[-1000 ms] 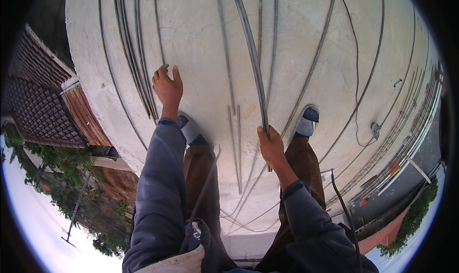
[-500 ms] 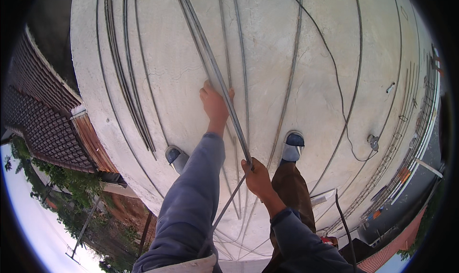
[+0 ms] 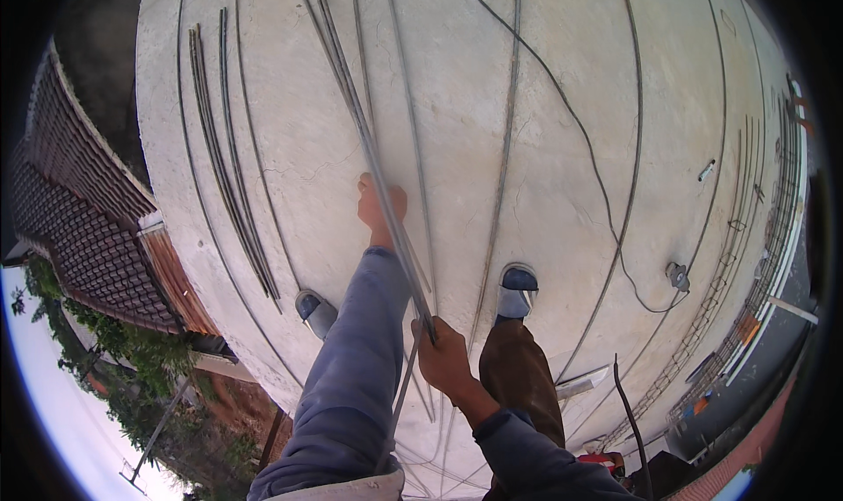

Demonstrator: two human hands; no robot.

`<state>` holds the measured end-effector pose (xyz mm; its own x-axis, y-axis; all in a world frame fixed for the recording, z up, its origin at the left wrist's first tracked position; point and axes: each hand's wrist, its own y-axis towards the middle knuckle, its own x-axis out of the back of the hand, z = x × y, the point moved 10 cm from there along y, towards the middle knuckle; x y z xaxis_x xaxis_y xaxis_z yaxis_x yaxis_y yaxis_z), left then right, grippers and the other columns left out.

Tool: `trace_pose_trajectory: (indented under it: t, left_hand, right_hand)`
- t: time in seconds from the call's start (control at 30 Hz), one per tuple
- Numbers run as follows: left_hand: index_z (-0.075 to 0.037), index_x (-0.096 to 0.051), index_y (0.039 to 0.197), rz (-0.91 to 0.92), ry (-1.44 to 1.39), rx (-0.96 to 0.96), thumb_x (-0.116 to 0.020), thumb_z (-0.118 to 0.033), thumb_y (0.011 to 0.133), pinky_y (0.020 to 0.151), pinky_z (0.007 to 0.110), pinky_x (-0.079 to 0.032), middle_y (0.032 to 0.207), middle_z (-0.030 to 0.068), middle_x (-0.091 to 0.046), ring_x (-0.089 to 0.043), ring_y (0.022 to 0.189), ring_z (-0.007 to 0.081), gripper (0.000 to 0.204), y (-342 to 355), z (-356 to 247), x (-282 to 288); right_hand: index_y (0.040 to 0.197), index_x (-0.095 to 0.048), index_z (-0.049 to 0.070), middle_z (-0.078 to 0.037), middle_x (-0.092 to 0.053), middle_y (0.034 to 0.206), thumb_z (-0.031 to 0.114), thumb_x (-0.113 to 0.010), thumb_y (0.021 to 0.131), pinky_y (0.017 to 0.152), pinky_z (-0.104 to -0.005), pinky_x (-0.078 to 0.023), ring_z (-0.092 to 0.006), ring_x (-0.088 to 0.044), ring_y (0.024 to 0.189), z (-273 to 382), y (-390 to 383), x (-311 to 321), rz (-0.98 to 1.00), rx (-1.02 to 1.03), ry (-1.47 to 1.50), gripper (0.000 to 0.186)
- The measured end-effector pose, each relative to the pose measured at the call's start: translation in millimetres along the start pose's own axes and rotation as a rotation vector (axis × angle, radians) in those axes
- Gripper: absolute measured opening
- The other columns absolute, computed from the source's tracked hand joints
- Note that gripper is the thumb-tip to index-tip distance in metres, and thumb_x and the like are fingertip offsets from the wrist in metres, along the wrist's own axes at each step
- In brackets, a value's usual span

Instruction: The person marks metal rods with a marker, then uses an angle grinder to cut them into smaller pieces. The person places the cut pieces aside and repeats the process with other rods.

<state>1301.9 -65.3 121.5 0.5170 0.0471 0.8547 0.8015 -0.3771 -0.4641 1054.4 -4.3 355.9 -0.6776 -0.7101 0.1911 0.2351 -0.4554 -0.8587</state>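
Note:
Long grey steel rods [image 3: 378, 163] slant from the top of the picture down between my legs. My right hand [image 3: 445, 358] is closed around their near end, in front of my right shin. Farther up, my left hand [image 3: 383, 209] is curled at the rods, which cross over it and hide part of its grip. A thinner rod [image 3: 403, 396] runs from beside my right hand down past my left forearm. My slippered left foot [image 3: 314, 313] and right foot [image 3: 517, 290] stand on either side.
More rods [image 3: 211, 145] lie on the pale concrete slab [image 3: 457, 106]. A dark cable [image 3: 580, 128] leads to a grey fitting [image 3: 677, 276] at right. Tied rebar cages [image 3: 733, 246] line the right edge. Past the slab's left edge lie tiled roofs [image 3: 83, 264].
The view has shifted, so the slab and my feet sit lower and farther left. My right hand has come slightly nearer to me with the rods. The far ends of some rods now show.

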Motion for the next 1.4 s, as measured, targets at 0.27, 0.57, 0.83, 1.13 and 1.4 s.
trace_pose_trajectory:
  t: [0.27, 0.57, 0.83, 1.13, 1.4]
  left_hand:
    - [0.003, -0.068, 0.094, 0.057, -0.472, 0.256, -0.069, -0.031, 0.098, 0.084, 0.049, -0.058, 0.097, 0.0216, -0.077, -0.075, 0.092, 0.0398, 0.034, 12.4, 53.2, -7.7]
    - [0.000, -0.063, 0.078, -0.025, -0.501, 0.168, -0.070, -0.048, 0.110, 0.061, 0.042, -0.041, 0.065, 0.0043, -0.052, -0.046, 0.065, 0.0163, 0.058, 6.3, 141.3, 119.2]
    - [0.003, -0.066, 0.084, -0.294, -0.077, 0.007, -0.065, -0.053, 0.111, 0.068, 0.050, -0.050, 0.071, 0.0194, -0.066, -0.062, 0.067, 0.0362, 0.062, 43.4, 302.9, 249.0]
    - [-0.003, -0.069, 0.105, -0.260, 0.121, 0.073, -0.057, -0.052, 0.113, 0.078, 0.064, -0.054, 0.095, 0.0287, -0.076, -0.072, 0.091, 0.0548, 0.051, 55.8, 447.3, 207.7]
    - [-0.013, -0.070, 0.131, -0.153, 0.096, -0.131, -0.073, -0.051, 0.103, 0.105, 0.058, -0.048, 0.127, 0.0115, -0.072, -0.067, 0.126, 0.0368, 0.047, -34.3, 310.0, 147.1]
  right_hand:
    - [0.088, -0.060, -0.001, -0.022, -0.061, 0.063, 0.030, -0.067, 0.112, 0.054, -0.0478, -0.046, -0.0359, -0.064, 0.054, 20.4, 15.4, 50.4, -0.113, 0.172, -0.065, 0.039]
    - [0.082, -0.059, 0.000, -0.015, -0.055, 0.062, 0.032, -0.068, 0.111, 0.056, -0.0433, -0.044, -0.0204, -0.051, 0.055, -2.9, 31.7, 53.4, -0.252, 0.106, -0.073, 0.044]
    - [0.080, -0.057, 0.003, -0.001, -0.046, 0.064, 0.033, -0.068, 0.110, 0.059, -0.0372, -0.038, -0.0108, -0.042, 0.063, -34.7, 37.0, 24.8, -0.253, -0.030, -0.030, 0.044]
    - [0.085, -0.059, 0.012, 0.009, -0.041, 0.065, 0.034, -0.069, 0.112, 0.051, -0.0299, -0.032, -0.0035, -0.038, 0.058, -58.8, 47.9, -17.4, -0.184, -0.186, 0.194, 0.036]
    - [0.088, -0.058, 0.014, 0.009, -0.040, 0.066, 0.035, -0.068, 0.113, 0.049, -0.0274, -0.030, -0.0015, -0.037, 0.056, -61.9, 42.8, -19.4, -0.180, -0.214, 0.259, 0.034]
